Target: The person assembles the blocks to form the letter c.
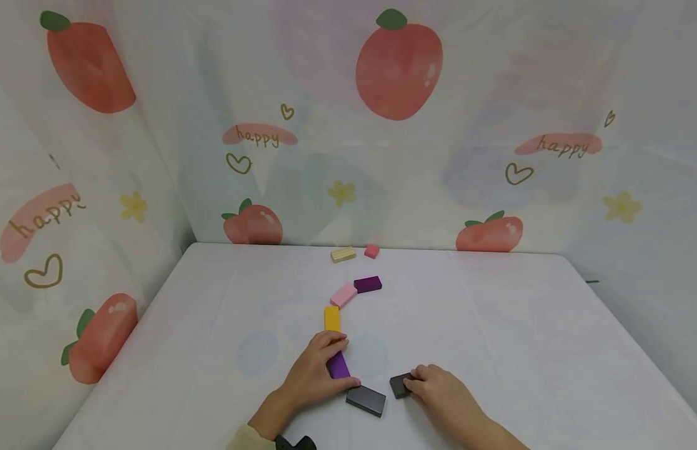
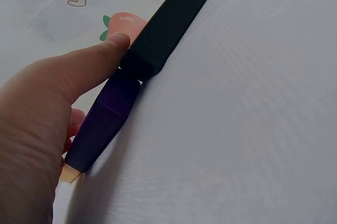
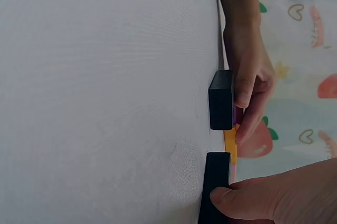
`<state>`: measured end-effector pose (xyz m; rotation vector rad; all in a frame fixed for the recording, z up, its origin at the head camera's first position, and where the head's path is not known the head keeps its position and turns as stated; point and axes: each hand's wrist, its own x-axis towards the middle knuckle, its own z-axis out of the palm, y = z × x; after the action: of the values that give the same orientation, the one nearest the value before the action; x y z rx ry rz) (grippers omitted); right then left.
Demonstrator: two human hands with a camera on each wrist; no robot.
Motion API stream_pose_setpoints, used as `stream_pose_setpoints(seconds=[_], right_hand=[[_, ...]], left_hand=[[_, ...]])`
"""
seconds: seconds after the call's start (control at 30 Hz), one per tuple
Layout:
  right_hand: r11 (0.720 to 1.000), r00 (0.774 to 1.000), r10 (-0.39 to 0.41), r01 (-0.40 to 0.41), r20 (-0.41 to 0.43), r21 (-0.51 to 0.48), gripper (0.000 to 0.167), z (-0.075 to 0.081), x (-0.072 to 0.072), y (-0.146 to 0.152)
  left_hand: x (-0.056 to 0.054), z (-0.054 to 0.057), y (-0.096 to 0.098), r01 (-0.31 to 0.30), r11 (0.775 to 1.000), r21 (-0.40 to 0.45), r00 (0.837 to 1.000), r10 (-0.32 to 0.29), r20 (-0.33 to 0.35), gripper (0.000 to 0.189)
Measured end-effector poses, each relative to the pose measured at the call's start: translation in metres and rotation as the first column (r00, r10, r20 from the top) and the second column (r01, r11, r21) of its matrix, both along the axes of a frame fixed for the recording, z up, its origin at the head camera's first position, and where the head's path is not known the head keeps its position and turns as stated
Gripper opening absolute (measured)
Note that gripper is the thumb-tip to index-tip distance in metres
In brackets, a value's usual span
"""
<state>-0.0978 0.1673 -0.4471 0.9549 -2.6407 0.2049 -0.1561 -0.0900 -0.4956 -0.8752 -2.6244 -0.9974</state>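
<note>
A purple block (image 1: 338, 365) lies in a curved row on the white table, within the curve of my left hand (image 1: 317, 369). The fingertips of this hand are at the purple block's far end, beside a yellow block (image 1: 332, 318). Its thumb reaches the near end, right at the corner of a dark grey block (image 1: 366, 400); the left wrist view shows the thumb tip (image 2: 119, 40) against that joint. To the right, my right hand (image 1: 444, 397) pinches a second dark block (image 1: 401, 385), apart from the row. Its thumb (image 3: 224, 195) lies on the block's face in the right wrist view.
Farther along the row are a pink block (image 1: 344, 295) and a dark purple block (image 1: 367, 284). At the table's back edge lie a ribbed cream block (image 1: 343, 254) and a small red block (image 1: 372, 251). A printed curtain (image 1: 325, 75) hangs behind the table (image 1: 494, 325).
</note>
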Motion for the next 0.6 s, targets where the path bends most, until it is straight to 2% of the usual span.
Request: stream_pose_setpoints(seconds=[0.17,0.4,0.6], right_hand=[[0.999,0.999,0.038,-0.038,-0.015,-0.003,0.018,-0.0004,0.0021,0.0024],[0.999,0.998,0.051,-0.051,0.028,0.004,0.017,0.0022,0.0047,0.0037],[0.992,0.992,0.124,-0.124,-0.011,-0.004,0.018,0.0008,0.0065,0.0071]], left_hand=[[-0.0006,-0.0009,-0.0002,-0.001,1.000,0.003,1.000,0.001,-0.012,0.076],[-0.0007,-0.0021,-0.0006,-0.002,1.000,0.016,1.000,0.002,-0.010,0.078],[-0.0011,-0.0030,0.0001,-0.002,1.000,0.009,1.000,0.002,-0.011,0.076]])
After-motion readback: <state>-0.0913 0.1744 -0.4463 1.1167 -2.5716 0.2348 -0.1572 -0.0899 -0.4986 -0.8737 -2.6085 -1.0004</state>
